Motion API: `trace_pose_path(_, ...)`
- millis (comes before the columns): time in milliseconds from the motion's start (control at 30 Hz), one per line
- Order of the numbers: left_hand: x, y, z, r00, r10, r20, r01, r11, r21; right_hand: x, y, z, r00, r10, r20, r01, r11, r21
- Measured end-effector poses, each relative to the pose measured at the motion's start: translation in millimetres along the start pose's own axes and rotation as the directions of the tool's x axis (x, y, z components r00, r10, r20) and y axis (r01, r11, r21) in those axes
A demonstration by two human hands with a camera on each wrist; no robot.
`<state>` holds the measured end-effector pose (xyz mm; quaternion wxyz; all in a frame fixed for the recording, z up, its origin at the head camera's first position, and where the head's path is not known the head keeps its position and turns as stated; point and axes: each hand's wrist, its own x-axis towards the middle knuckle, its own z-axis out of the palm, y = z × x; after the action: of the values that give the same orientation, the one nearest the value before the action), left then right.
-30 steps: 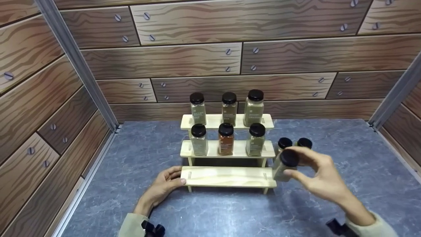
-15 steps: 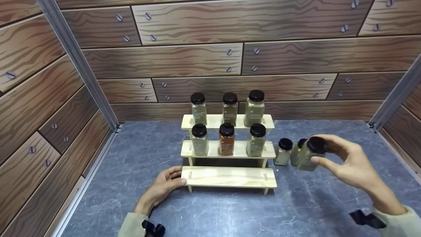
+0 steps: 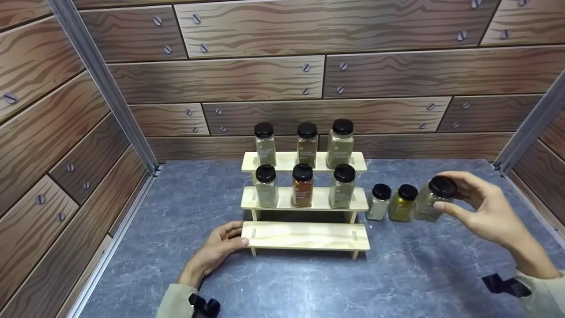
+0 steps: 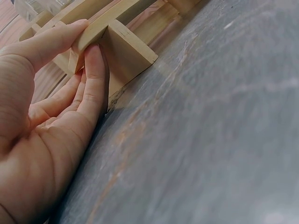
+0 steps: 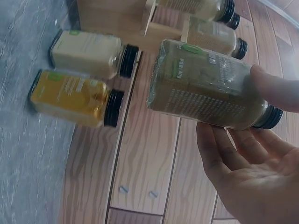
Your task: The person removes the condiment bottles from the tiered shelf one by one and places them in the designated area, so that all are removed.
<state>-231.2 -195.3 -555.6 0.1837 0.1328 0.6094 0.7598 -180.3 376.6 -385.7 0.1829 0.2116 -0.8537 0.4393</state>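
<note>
My left hand [image 3: 216,254] pinches the left end of the bottom shelf of a light wooden three-step rack [image 3: 304,236]; in the left wrist view the thumb [image 4: 58,39] lies on top and fingers reach under the board. My right hand [image 3: 490,212] grips a greenish-brown spice jar [image 5: 201,86] with a black lid between thumb and fingers. It appears raised off the table, slightly tilted, to the right of two standing jars: a pale one [image 3: 378,207] and a yellow one [image 3: 401,207]. The rack's bottom shelf bears no jars.
Three jars stand on the top shelf, among them a tall green one [image 3: 340,150]. Three more fill the middle shelf, with a reddish-orange jar [image 3: 303,192] at its centre. Wood-patterned walls [image 3: 265,79] enclose the grey marbled table [image 3: 198,190] at the back and sides.
My right hand has carried the spice jar rightward, from beside the rack's bottom shelf to the right of the yellow jar, uncovering the two standing jars. The left hand keeps its place.
</note>
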Motion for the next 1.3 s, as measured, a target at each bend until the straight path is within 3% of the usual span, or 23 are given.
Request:
trace_pose_path(433, -0.5, 1.2, -0.1, 1.000, -0.011, -0.011, 0.011, 1.000, -0.005, 7.8, 32.0, -12.1, 0.999, 0.015, -0.037, -0.017, 0.999, -0.030)
trace_pose_path(867, -0.3, 2.3, -0.1, 1.000, -0.003, -0.013, 0.003, 1.000, -0.014, 14.2, 64.6, -9.3, 0.997, 0.055, -0.052, -0.055, 0.998, 0.012)
trace_pose_path(1300, -1.0, 2.0, -0.1, 1.000, -0.004, -0.013, 0.003, 1.000, -0.018, 8.4, 99.1, 3.3, 0.990, 0.142, 0.005, -0.142, 0.990, -0.006)
